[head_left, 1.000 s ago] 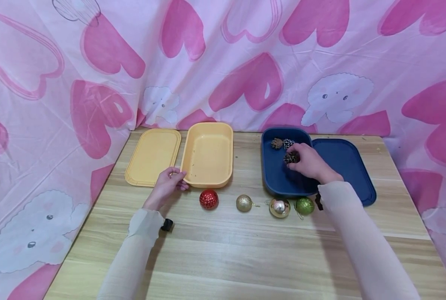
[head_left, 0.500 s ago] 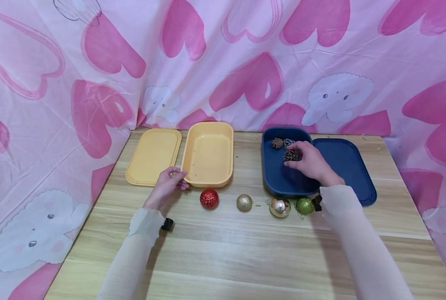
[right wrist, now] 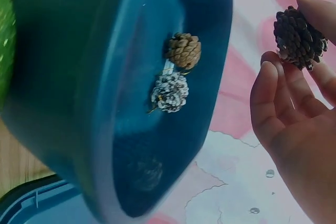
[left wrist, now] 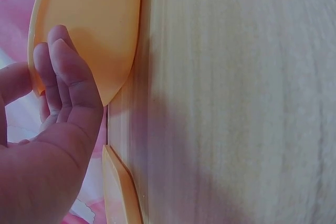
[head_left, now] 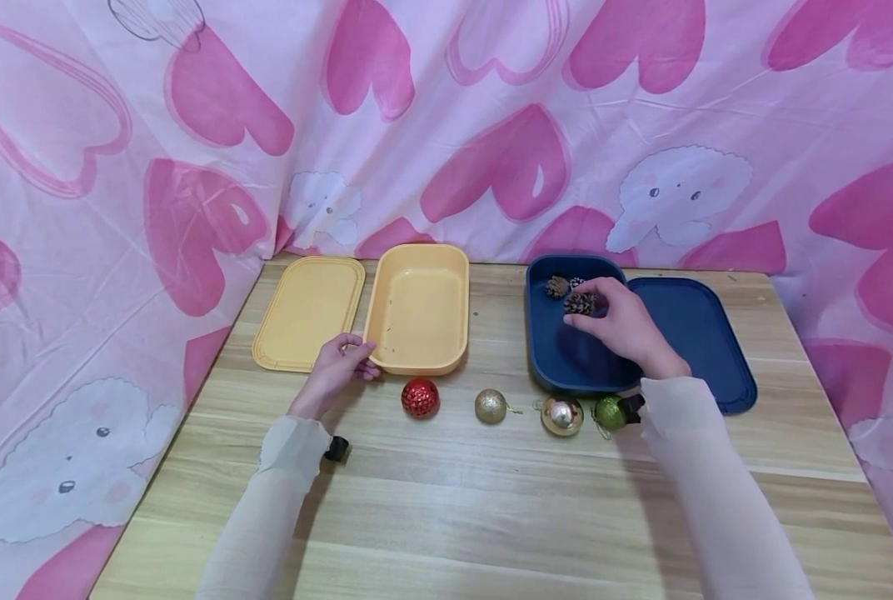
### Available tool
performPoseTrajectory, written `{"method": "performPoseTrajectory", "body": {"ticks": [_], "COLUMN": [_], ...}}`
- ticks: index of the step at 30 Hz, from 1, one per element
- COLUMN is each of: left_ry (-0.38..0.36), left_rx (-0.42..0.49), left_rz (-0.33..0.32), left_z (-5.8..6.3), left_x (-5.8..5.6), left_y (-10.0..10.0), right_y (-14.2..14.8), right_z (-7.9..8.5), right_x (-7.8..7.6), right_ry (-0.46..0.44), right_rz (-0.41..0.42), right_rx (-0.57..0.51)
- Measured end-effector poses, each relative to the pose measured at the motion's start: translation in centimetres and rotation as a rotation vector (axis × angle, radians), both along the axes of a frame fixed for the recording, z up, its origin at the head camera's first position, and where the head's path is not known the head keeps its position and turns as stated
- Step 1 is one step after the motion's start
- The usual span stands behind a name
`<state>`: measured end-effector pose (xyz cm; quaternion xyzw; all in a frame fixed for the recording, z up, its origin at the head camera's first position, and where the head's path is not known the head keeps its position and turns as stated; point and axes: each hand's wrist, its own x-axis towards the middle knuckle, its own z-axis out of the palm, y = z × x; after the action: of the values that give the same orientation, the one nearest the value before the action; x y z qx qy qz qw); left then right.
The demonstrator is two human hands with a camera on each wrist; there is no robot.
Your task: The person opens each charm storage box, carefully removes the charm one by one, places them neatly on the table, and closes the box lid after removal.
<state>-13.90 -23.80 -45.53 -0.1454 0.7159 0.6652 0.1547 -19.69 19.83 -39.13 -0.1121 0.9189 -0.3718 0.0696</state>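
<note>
While the left hand [head_left: 334, 371] pinches the yellow box [head_left: 416, 367], the right hand [head_left: 628, 325] grips a pine cone [head_left: 580, 303] over the navy box [head_left: 555, 354]. Moving it seems the step; the next likely needs a steady pinch.

Soft shadows across the table [head_left: 446, 525]

In the head view, the right hand [head_left: 630, 332] and held pinecone [head_left: 581, 303] mostly block the white-tipped pinecone [head_left: 577, 283], and some black thing [head_left: 631, 408] covers part of the green ball [head_left: 607, 412]. Specks [head_left: 387, 328] in the yellow box [head_left: 426, 308]? Too tiny to make out. The right wrist view has a pale smudge [right wrist: 148, 174] in the blue box [right wrist: 68, 66], super blurry.
</note>
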Motion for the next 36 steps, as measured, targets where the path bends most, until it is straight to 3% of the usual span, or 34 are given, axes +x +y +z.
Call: {"method": "performPoseTrajectory", "body": {"ticks": [11,25,36], "left_ry": [-0.012,0.001,0.002], "left_rx": [-0.009,0.001,-0.001], "left_rz": [0.004,0.0,0.006], "left_z": [0.0,0.0,0.1], "left_x": [0.0,0.1,0.1], "left_y": [0.0,0.0,0.1], "right_y": [-1.5,-3.0,-4.4], "right_z": [1.2,2.9,2.8], "right_x": [1.1,3.2,4.8], "right_ry": [-0.029,0.068,0.161], "right_rz": [-0.052,-0.046,-0.032], "right_rx": [-0.101,-0.235,-0.505]}}
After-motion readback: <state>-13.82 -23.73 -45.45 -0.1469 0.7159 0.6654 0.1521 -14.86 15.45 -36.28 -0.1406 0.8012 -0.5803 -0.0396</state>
